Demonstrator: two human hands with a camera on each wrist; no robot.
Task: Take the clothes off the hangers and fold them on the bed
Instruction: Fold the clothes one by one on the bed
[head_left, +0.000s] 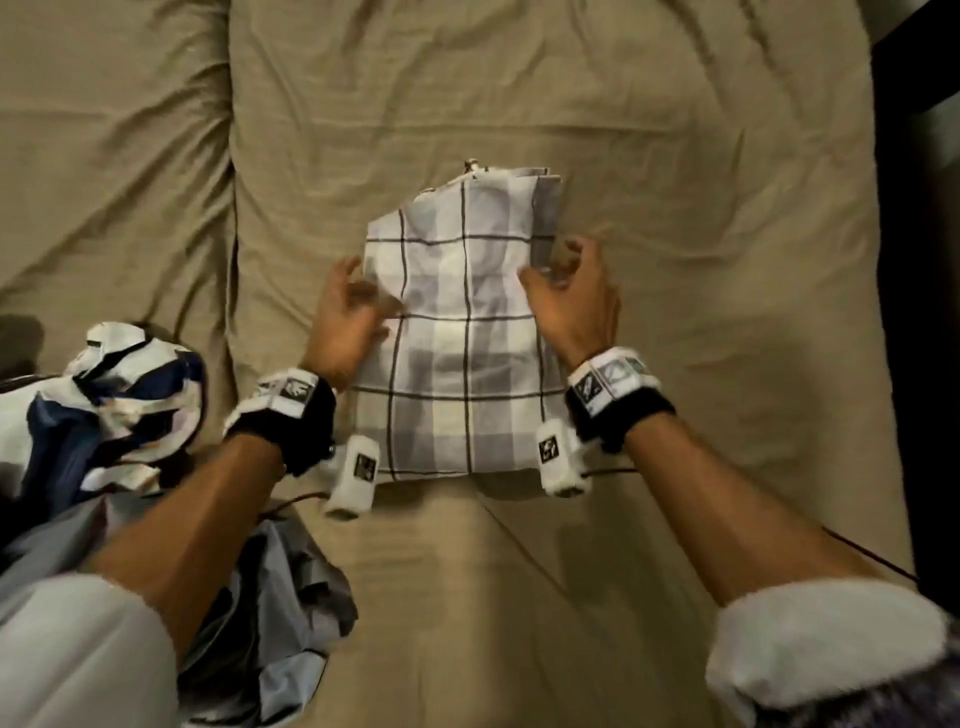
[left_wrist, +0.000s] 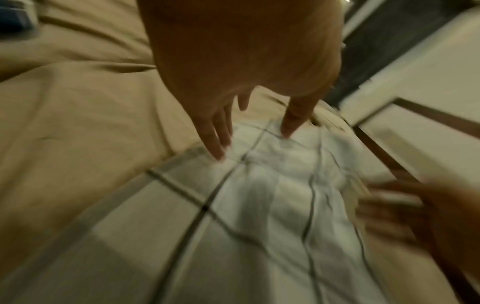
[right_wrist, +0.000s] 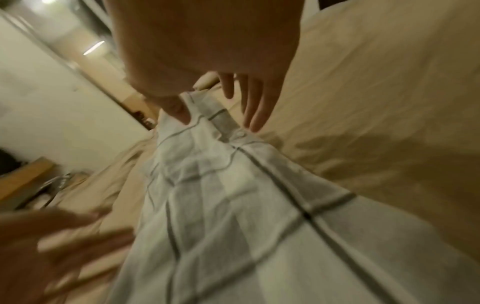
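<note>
A white and grey plaid shirt (head_left: 462, 338) lies folded into a narrow rectangle in the middle of the tan bed sheet (head_left: 675, 156). My left hand (head_left: 358, 306) is at the shirt's left edge, fingers straight and tips touching the cloth (left_wrist: 272, 205). At the right edge my right hand (head_left: 566, 286) hovers with spread fingers, and its thumb rests on the shirt (right_wrist: 221, 195) near a button. Neither hand grips anything. Both hands are blurred. No hanger shows.
A crumpled navy and white garment (head_left: 114, 405) lies on the bed at the left. A grey garment (head_left: 291, 597) lies under my left forearm. The bed's right edge meets a dark gap (head_left: 914, 312). A thin cable (head_left: 862, 551) trails from my right wrist.
</note>
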